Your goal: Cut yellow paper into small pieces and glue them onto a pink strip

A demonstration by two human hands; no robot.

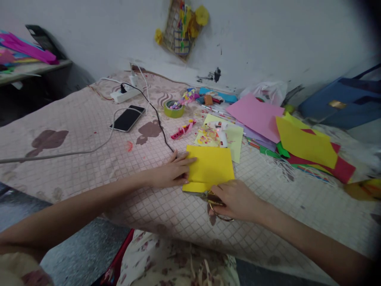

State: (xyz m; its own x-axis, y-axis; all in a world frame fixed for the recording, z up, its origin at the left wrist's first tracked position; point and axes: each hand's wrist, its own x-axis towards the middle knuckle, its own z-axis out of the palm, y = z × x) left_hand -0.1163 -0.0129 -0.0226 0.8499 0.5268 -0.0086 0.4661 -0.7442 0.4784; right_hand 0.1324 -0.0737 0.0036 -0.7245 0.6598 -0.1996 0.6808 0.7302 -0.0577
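Note:
A bright yellow sheet (211, 165) lies on the cloth in front of me, with a crease or cut line running across its lower part. My left hand (174, 171) rests on the sheet's left edge, fingers stretched out and apart over it. In my right hand (238, 198) is a pair of scissors (218, 202) with gold-coloured handles, the fingers wrapped round them. Their blades point left along the lower edge of the yellow sheet, partly under it. Behind the sheet, a white glue gun (220, 135) lies on a pale yellow paper (236, 137).
Pink paper (257, 115) and yellow paper (306, 141) are piled at the right near white string (281, 165). A tape roll (174, 110), a phone (127, 118) and a power strip (126, 94) lie at the back left. A black cord (159, 123) reaches toward my left hand.

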